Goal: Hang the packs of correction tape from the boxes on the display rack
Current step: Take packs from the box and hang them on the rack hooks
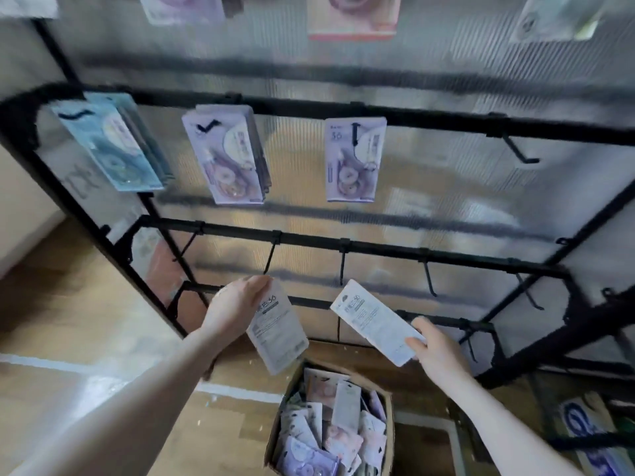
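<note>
left hand (237, 309) gripping pack (280, 333), right hand (434, 352) pinching another pack (374, 321)

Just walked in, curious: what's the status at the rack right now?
Left hand grips one pack near an empty hook. Right hand holds another pack. Box below still full. Nothing blocking the hooks.

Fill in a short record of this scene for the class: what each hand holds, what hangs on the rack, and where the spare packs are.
left hand: grips a white-backed card pack near a bare lower hook
right hand: grips a second white-backed pack by its lower end
black metal display rack: middle rail holds blue packs, then two purple groups
brown cardboard box: open, on the floor, with loose packs inside
</note>
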`<state>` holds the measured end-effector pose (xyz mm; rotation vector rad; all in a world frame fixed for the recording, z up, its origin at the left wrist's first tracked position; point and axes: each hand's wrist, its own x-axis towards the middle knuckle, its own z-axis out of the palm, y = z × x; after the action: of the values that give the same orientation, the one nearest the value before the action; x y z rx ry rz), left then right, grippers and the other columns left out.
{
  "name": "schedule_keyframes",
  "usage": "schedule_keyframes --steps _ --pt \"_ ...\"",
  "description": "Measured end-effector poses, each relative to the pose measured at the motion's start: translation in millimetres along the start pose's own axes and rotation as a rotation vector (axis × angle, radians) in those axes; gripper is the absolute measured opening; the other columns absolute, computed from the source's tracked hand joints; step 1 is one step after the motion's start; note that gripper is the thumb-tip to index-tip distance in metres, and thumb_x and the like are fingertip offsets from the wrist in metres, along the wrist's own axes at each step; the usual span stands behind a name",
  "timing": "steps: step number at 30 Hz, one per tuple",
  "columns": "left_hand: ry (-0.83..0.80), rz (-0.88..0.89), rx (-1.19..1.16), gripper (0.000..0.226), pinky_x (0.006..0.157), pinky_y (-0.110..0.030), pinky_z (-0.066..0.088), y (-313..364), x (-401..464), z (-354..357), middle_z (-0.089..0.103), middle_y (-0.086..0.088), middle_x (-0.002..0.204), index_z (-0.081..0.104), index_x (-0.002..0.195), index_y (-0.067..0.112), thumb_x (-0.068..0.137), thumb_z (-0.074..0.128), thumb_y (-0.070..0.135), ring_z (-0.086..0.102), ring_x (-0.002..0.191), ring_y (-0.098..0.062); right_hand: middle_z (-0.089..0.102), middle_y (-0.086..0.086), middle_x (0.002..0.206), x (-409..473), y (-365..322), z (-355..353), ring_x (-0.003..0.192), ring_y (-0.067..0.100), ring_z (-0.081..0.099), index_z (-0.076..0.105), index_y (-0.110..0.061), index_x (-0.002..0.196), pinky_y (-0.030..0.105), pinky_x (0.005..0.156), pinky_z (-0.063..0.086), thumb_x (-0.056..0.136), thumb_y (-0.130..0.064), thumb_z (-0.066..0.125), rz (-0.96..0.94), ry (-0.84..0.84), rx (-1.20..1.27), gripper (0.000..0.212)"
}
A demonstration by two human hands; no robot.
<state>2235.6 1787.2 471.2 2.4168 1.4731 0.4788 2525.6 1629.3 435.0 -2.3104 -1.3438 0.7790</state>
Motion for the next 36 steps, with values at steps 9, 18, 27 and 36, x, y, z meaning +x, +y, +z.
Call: schedule_keyframes --steps 9,18,27,36 --pt "0.071 -0.037 0.015 0.024 0.057 -0.030 0.039 39.2 29.1 -102.8 0.062 0.001 0.078 0.064 0.084 0.012 0.095 0.048 0.027 0.056 0.069 -0.018 0.056 -0.008 0.075 -18.8 -64.4 -89.5 0.059 0.006 0.050 0.046 -0.023 0.091 0.027 0.047 0.029 0.095 -0.024 0.047 -0.144 0.210 0.033 0.003" --pt "0.004 -0.008 -0.067 0.023 0.065 -0.028 0.047 68.0 38.1 -180.2 0.059 0.004 0.097 0.058 0.113 0.029 0.094 0.047 0.022 0.059 0.084 -0.017 0.050 -0.003 0.060 -44.4 -82.3 -130.8 0.050 0.012 0.040 0.043 -0.021 0.079 0.027 0.049 0.023 0.092 -0.022 0.050 -0.217 0.358 0.154 0.015" --pt "-0.083 0.038 0.117 0.019 0.063 -0.021 0.044 83.5 50.8 -199.2 0.057 0.003 0.102 0.052 0.091 0.032 0.097 0.039 0.021 0.057 0.085 -0.016 0.050 -0.005 0.071 -43.7 -95.1 -140.7 0.055 0.009 0.046 0.036 -0.021 0.088 0.024 0.046 0.027 0.094 -0.021 0.047 -0.298 0.387 0.116 0.013" --pt "-0.164 0.009 0.091 0.024 0.064 -0.016 0.041 83.4 61.5 -190.6 0.050 0.003 0.100 0.053 0.087 0.031 0.098 0.037 0.017 0.054 0.086 -0.014 0.054 -0.001 0.067 -38.6 -93.2 -145.1 0.052 0.015 0.045 0.035 -0.019 0.075 0.021 0.045 0.027 0.090 -0.008 0.048 -0.246 0.345 0.339 0.022"
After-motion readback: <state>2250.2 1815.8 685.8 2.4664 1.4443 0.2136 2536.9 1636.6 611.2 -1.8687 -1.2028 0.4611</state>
